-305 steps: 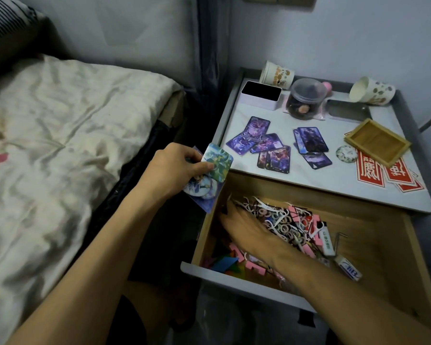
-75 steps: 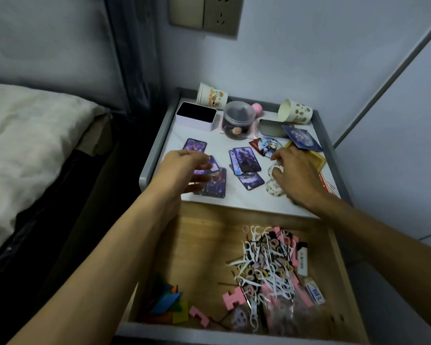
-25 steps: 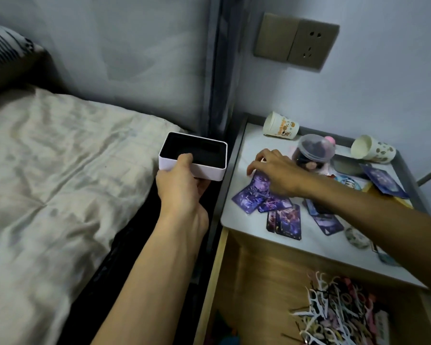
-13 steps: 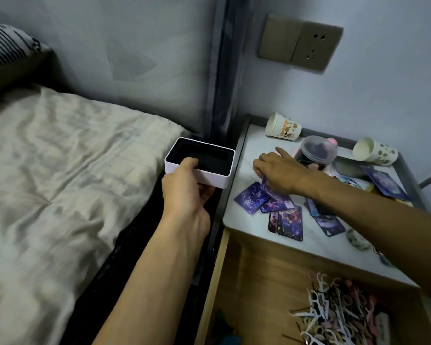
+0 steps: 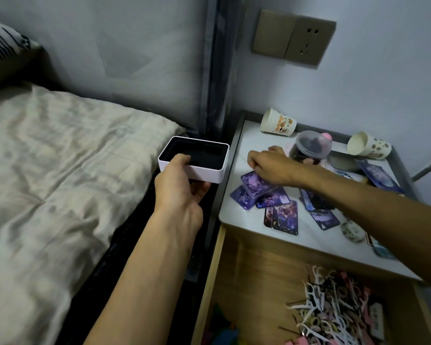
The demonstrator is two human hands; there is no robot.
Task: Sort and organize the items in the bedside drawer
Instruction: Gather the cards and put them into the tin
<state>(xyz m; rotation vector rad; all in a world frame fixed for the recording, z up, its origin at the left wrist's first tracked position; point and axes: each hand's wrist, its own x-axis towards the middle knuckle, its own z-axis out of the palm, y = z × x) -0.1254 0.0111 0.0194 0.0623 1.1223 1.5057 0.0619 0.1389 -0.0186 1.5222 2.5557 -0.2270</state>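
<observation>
My left hand point(image 5: 182, 188) grips a white box point(image 5: 209, 174) with a black lining by its near side, thumb over the rim. It holds the box level in the air just left of the nightstand top point(image 5: 241, 221). My right hand point(image 5: 271, 165) reaches over the top and pinches a purple card point(image 5: 255, 183), lifting its edge off several purple cards point(image 5: 281, 212) spread there. More cards lie under my right forearm. The wooden drawer point(image 5: 254, 277) stands open below, with a heap of floss picks and hair ties point(image 5: 334, 310) at its right.
Two paper cups point(image 5: 278, 123) point(image 5: 368, 146) lie tipped at the back of the top beside a clear lidded jar point(image 5: 311, 148). The bed point(image 5: 60, 175) fills the left, with a dark gap between it and the nightstand. A wall socket point(image 5: 294, 41) is above.
My left hand has carried the box right and down, closer to the nightstand edge. My right hand has slid onto the purple cards and raised one.
</observation>
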